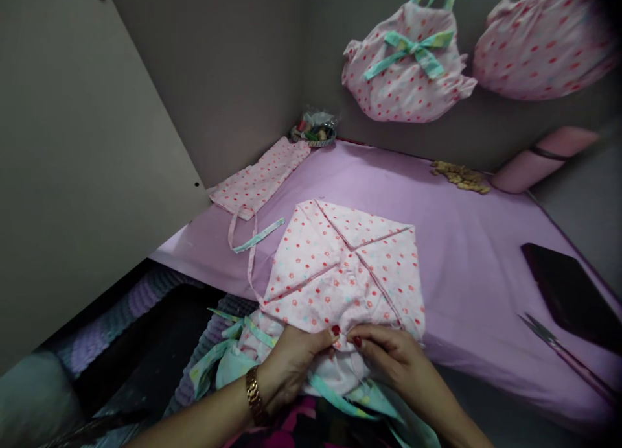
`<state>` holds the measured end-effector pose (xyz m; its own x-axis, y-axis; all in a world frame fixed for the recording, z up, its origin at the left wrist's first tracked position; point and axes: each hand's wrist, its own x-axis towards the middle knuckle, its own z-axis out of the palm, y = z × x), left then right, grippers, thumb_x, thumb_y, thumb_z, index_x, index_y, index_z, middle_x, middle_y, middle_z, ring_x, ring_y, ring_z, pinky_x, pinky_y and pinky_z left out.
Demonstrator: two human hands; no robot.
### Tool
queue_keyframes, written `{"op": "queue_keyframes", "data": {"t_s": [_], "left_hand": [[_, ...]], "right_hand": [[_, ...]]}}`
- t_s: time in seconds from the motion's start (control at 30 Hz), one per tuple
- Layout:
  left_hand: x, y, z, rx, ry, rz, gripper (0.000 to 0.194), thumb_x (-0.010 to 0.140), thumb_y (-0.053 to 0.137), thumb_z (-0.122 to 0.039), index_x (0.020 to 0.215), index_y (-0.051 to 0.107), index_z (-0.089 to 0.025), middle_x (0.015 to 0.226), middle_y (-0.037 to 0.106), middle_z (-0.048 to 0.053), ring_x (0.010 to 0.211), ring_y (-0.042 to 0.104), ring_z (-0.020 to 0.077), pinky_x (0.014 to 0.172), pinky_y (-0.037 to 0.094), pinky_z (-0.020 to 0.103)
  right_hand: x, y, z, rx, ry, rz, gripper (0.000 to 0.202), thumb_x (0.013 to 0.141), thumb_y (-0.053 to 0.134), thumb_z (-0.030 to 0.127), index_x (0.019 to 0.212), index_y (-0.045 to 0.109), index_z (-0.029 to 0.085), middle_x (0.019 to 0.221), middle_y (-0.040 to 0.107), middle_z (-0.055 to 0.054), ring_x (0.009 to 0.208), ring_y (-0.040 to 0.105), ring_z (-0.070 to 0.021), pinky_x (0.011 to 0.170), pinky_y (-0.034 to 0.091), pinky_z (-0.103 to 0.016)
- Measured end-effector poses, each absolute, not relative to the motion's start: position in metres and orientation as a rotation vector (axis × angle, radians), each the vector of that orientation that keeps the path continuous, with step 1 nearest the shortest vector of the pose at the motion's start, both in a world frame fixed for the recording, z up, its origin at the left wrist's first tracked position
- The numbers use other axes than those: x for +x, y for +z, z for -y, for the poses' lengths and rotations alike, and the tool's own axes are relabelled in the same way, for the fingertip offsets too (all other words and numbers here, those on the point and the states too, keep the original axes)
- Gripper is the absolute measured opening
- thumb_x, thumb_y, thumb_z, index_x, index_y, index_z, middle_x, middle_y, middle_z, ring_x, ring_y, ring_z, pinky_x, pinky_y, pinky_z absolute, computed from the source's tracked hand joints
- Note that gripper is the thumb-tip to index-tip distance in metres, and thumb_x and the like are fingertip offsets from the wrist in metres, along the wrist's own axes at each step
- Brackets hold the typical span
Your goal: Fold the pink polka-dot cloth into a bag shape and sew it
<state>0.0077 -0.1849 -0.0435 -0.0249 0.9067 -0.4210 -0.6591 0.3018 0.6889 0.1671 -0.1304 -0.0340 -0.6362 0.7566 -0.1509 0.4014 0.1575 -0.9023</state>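
1. A folded pink dotted fabric piece (343, 270) is lying on the lilac table (466, 253), its near edge hanging toward the person
2. Both hands are gathering that near edge, seemingly mid-fold; a steady pinch looks needed next
3. The left hand (291, 364) and right hand (393, 360) are each pinching the cloth, fingertips closed on it

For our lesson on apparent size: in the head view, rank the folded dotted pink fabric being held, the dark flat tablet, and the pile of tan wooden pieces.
1. Folded dotted pink fabric, though nearest the camera.
2. Dark flat tablet.
3. Pile of tan wooden pieces, farthest away.
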Motion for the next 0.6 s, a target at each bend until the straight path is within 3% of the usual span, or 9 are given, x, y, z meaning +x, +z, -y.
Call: {"op": "queue_keyframes", "data": {"t_s": [0.2, 0.5, 0.6], "left_hand": [[0.011, -0.048, 0.185, 0.323, 1.327, -0.974, 0.051, 0.064, 0.074, -0.023, 0.113, 0.062, -0.017, 0.112, 0.065, 0.011, 0.109, 0.056, 0.0266, 0.098, 0.039, 0.037], [0.009, -0.049, 0.186, 0.338, 1.340, -0.927, 0.053, 0.067, 0.072, -0.020, 0.118, 0.058, -0.018, 0.120, 0.061, 0.011, 0.116, 0.051, 0.0251, 0.104, 0.032, 0.037], [0.009, -0.048, 0.187, 0.322, 1.341, -0.924, 0.056, 0.066, 0.073, -0.020, 0.119, 0.057, -0.017, 0.120, 0.061, 0.012, 0.117, 0.051, 0.0261, 0.104, 0.033, 0.038]], "right_hand": [[0.164, -0.029, 0.131, -1.127, 1.442, 2.136, 0.020, 0.087, 0.045, 0.029, 0.083, 0.062, 0.019, 0.078, 0.066, -0.002, 0.073, 0.059, -0.0159, 0.066, 0.043, -0.025], [0.156, -0.038, 0.145, -1.157, 1.074, 2.261, 0.019, 0.090, 0.036, 0.025, 0.077, 0.049, 0.020, 0.062, 0.054, 0.002, 0.056, 0.052, -0.0133, 0.053, 0.039, -0.023], [0.154, -0.040, 0.147, -1.103, 0.857, 2.270, 0.015, 0.091, 0.038, 0.021, 0.085, 0.052, 0.020, 0.069, 0.058, 0.001, 0.061, 0.056, -0.0138, 0.057, 0.042, -0.024]]}}
